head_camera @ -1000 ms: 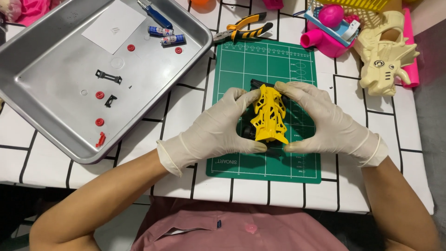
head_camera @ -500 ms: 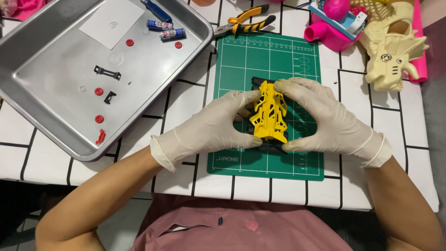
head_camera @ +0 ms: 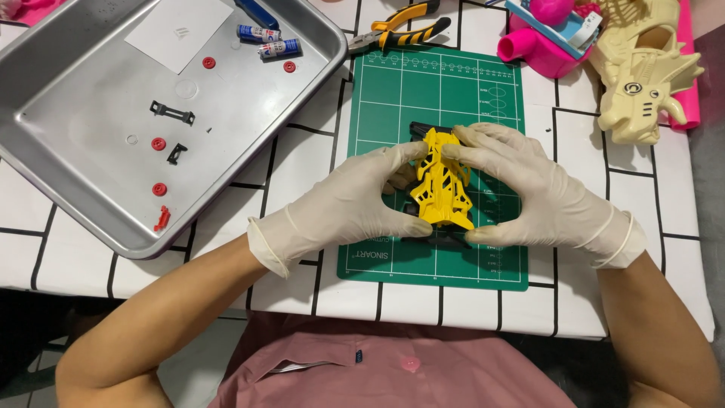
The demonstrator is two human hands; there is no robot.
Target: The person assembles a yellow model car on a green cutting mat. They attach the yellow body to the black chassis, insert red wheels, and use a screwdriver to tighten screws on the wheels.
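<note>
Head view: both gloved hands clasped on yellow lattice shell (head_camera: pixel 441 185), held over green cutting mat (head_camera: pixel 436 113) at mid-counter. Left hand (head_camera: pixel 343 204) gripping left flank, fingertips at far tip; right hand (head_camera: pixel 529 193) gripping right flank. Black base (head_camera: pixel 423 130) peeking out beneath, at far end. Best kept low over mat, so any loosened piece lands there. Even pressure on both sides advisable; thin lattice looks prone to snapping. Metal tray (head_camera: pixel 98 219) with small red and black parts lying left, pliers (head_camera: pixel 400 26) at far edge.
</note>
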